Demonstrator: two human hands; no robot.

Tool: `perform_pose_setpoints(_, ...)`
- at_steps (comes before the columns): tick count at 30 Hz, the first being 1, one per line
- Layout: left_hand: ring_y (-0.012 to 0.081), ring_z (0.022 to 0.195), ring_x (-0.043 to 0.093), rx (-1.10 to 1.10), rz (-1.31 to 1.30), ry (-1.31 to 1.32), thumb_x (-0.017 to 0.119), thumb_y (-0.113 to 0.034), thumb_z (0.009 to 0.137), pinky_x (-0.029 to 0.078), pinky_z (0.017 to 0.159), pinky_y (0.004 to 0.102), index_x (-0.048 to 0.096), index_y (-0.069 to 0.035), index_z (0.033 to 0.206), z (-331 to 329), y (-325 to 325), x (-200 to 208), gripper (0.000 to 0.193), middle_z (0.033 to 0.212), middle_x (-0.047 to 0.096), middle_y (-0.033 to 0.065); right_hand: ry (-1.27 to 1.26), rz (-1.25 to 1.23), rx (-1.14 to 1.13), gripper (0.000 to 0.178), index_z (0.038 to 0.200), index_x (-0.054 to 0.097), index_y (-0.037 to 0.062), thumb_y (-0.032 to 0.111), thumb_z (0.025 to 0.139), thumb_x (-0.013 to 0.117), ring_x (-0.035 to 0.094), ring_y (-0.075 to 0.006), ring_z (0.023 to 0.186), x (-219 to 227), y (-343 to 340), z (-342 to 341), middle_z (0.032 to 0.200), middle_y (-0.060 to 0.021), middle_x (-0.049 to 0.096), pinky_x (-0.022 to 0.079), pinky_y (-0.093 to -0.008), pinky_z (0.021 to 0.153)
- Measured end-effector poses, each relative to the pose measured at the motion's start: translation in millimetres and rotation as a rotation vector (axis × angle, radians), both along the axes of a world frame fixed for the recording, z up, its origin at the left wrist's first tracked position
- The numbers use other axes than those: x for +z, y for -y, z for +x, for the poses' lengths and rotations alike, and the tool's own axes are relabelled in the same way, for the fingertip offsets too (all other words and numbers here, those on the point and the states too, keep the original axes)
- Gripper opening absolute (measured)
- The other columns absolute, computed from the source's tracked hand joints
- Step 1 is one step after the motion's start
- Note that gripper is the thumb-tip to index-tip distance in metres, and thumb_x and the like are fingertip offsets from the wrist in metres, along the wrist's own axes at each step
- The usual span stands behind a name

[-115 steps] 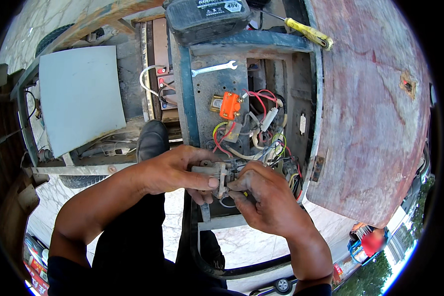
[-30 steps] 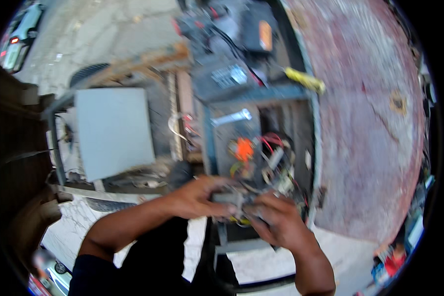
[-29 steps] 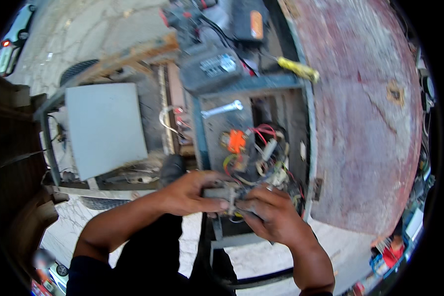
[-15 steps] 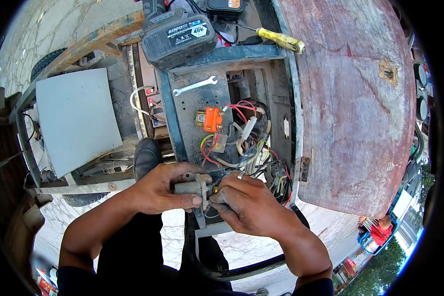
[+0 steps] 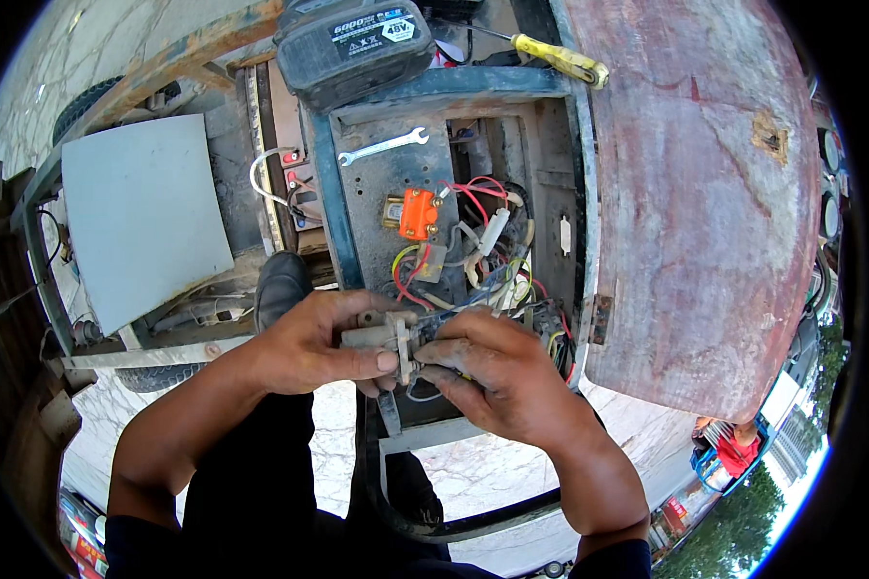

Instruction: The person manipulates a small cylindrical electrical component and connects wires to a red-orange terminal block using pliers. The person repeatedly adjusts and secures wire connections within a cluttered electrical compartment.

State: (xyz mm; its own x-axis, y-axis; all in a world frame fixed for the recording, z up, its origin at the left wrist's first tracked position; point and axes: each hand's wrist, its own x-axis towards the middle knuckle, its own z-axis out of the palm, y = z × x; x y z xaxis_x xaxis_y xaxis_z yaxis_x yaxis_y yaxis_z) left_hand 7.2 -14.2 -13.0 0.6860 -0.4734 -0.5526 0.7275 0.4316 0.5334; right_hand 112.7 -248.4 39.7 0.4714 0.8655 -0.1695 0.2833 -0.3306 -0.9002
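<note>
Right now, the left hand (image 5: 309, 343) has a firm grip on a grey component (image 5: 372, 338), a cylindrical body with a flat flange (image 5: 405, 349) at its right end. The thumb lies along the lower side of the body, and other fingers reach around it. The right hand (image 5: 502, 372) is at the far side of the flange, thumb and fingers bent close together against or just beside it; I cannot tell what, if anything, its grip closes on. The component is held over the lower part of an open metal frame (image 5: 333, 207), just below a tangle of wires (image 5: 502, 275).

Farther up inside the frame, an orange block (image 5: 418, 213) with brass-coloured terminals sits on a dark metal plate (image 5: 372, 212), and an open-ended wrench (image 5: 383, 146) lies above it, tilted slightly. Red wires (image 5: 473, 193) run near the block's right side. A black battery pack (image 5: 357, 53) stands at the frame's upper edge, a yellow-handled screwdriver (image 5: 560, 60) to its right. A worn reddish board (image 5: 695, 222) extends along the right.
</note>
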Motion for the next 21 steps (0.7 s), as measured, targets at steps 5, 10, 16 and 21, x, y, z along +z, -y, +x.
perform_pose_setpoints(5, 0.022, 0.094, 0.074, 0.005, 0.168, 0.107, 0.08, -0.025, 0.093, 0.063, 0.077, 0.0343, 0.052, 0.006, 0.14, 13.2, -4.6, 16.8, 0.063, 0.111, 0.071, 0.0161, 0.113, 0.043, -0.022, 0.038, 0.111, 0.073, 0.0068, -0.001, 0.075, 0.081, 0.063, -0.0313, 0.085, -1.2, 2.3, 3.2, 0.1, -0.0089, 0.062, 0.054, -0.0411, 0.073)
perform_pose_setpoints(10, 0.0222, 0.095, 0.074, 0.01, 0.194, 0.113, 0.08, -0.025, 0.093, 0.062, 0.077, 0.0338, 0.052, 0.006, 0.139, 15.4, -5.6, 20.1, 0.062, 0.111, 0.071, 0.0163, 0.209, 0.03, -0.014, 0.043, 0.113, 0.073, 0.0065, -0.002, 0.072, 0.081, 0.063, -0.031, 0.085, 4.4, -2.2, 4.2, 0.102, -0.0087, 0.061, 0.055, -0.0401, 0.073)
perform_pose_setpoints(16, 0.0248, 0.093, 0.075, -0.016, 0.099, 0.064, 0.079, -0.026, 0.093, 0.065, 0.074, 0.037, 0.052, 0.008, 0.139, 20.3, -3.7, 19.0, 0.063, 0.109, 0.071, 0.0164, 0.204, -0.026, 0.029, 0.041, 0.113, 0.068, 0.0012, 0.0, 0.073, 0.079, 0.063, -0.0339, 0.089, 8.9, 0.4, -0.7, 0.105, -0.0119, 0.059, 0.055, -0.0424, 0.077)
perform_pose_setpoints(21, 0.0268, 0.09, 0.075, -0.043, -0.039, -0.065, 0.078, -0.027, 0.092, 0.066, 0.07, 0.0369, 0.053, 0.008, 0.139, 14.8, -0.7, 2.9, 0.064, 0.106, 0.072, 0.0182, 0.115, -0.11, 0.036, 0.035, 0.105, 0.063, 0.0, 0.001, 0.074, 0.078, 0.063, -0.0367, 0.091, 8.7, -2.9, -4.4, 0.106, -0.0152, 0.058, 0.054, -0.0442, 0.079)
